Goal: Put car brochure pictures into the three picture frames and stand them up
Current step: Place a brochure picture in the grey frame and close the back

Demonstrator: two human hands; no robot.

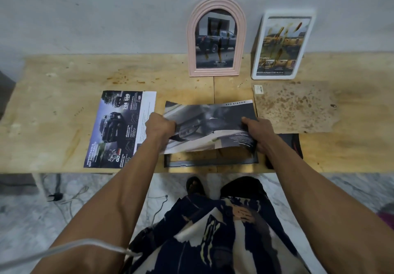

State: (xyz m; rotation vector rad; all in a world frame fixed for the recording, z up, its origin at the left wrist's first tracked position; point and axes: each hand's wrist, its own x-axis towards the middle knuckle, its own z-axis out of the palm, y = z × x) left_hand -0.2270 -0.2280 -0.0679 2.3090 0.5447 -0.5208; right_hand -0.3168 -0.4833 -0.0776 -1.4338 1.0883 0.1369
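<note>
Brochure page (210, 122) hovers over the dark frame (210, 162) on the tabletop (53, 111), thin, floppy, easily creased. Left hand (161, 127) and right hand (259, 133) each pinch a side edge, best hold for keeping it taut.

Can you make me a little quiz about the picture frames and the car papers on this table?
1. True or false: the pink arched frame and the white frame stand upright against the wall with car pictures in them.
2. What do the left hand and right hand hold together?
A. a pair of scissors
B. a grey brochure page
C. the white frame
3. Fill in: the dark frame lies flat on the ____, under the page.

Key:
1. True
2. B
3. table
</note>
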